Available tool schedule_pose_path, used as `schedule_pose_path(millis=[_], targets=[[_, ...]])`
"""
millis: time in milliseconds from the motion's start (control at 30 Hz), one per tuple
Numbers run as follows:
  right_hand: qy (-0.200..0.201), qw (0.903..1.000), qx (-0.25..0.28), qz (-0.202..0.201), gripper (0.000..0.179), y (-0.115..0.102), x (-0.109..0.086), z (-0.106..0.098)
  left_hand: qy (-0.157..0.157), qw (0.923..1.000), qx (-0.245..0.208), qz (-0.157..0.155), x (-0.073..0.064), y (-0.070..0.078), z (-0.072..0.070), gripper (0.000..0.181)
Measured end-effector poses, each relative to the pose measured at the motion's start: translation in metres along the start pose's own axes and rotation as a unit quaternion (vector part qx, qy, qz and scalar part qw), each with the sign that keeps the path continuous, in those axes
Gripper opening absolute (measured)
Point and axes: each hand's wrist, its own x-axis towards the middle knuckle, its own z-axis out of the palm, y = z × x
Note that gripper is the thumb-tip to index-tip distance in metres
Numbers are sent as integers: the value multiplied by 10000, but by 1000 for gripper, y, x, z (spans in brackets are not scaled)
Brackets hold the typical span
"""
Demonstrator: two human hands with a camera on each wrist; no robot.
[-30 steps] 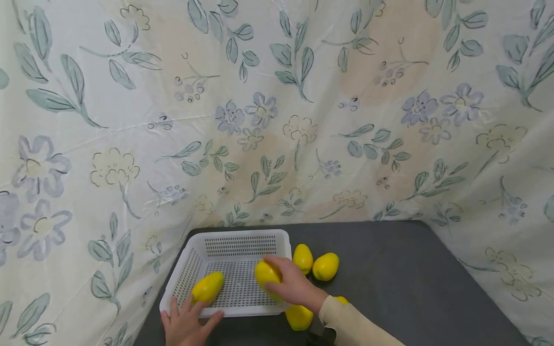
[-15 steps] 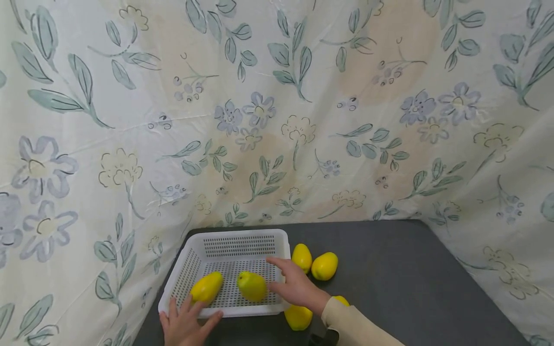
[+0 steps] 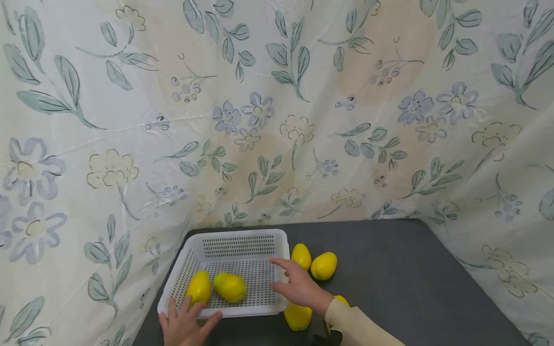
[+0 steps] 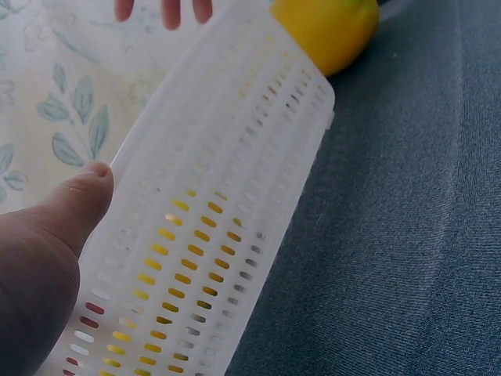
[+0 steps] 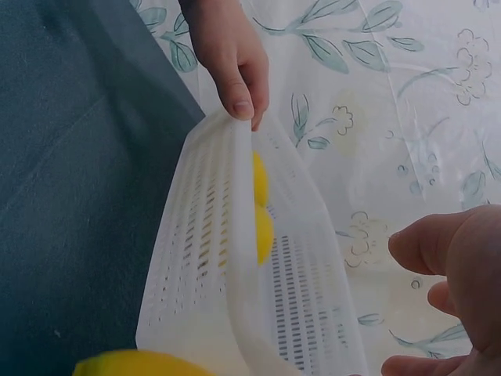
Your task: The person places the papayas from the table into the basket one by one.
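A white perforated plastic basket (image 3: 248, 310) stands at the left of the dark table. Two yellow mango-like fruits lie inside: one fruit (image 3: 199, 287) at the left, the other fruit (image 3: 233, 289) close beside it. My left hand (image 3: 183, 326) holds the front-left rim; in the right wrist view that hand (image 5: 229, 66) has its thumb outside the wall and fingers over the inside. Over the basket's right end, my right hand (image 3: 301, 287) is empty, thumb and fingers spread apart. Its fingertips also show at the top of the left wrist view.
Right of the basket lie two yellow fruits, one (image 3: 301, 256) against its side and one (image 3: 324, 265) farther right. Another fruit (image 3: 298, 317) sits by the front-right corner, and one (image 3: 341, 300) is partly behind my right sleeve. A floral curtain (image 3: 277, 144) borders the dark table (image 3: 389, 269).
My right hand let go of a yellow fruit inside the basket. That fruit rolled left up to the other one, which turned and shifted slightly left. The left hand stayed on the rim.
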Motion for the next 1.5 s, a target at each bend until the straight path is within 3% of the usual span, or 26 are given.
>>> schedule_pose_path(millis=[167, 300, 533, 700, 867, 1100, 1500], targets=[[134, 9997, 105, 155, 61, 10, -10, -16, -87, 9999, -82, 8, 1, 0, 3, 93], [419, 9975, 196, 530, 63, 30, -23, -34, -30, 9999, -83, 67, 3, 0, 5, 97], [1074, 9844, 294, 1362, 62, 77, -51, -71, -125, 9997, -209, 2, 6, -2, 2, 101], [1314, 9761, -38, 1733, 66, 109, -72, -105, -237, 9985, -482, -81, 7, -3, 1, 106], [1552, 9641, -340, 2128, 73, 136, -96, -129, -233, 9987, -442, -24, 7, -1, 0, 104], [1562, 9617, -294, 2235, 72, 156, -117, -140, -211, 9992, -321, 66, 8, -2, -2, 103], [1483, 9562, -259, 2510, 77, 150, -115, -137, -164, 9992, -365, 93, 7, -2, -2, 103]])
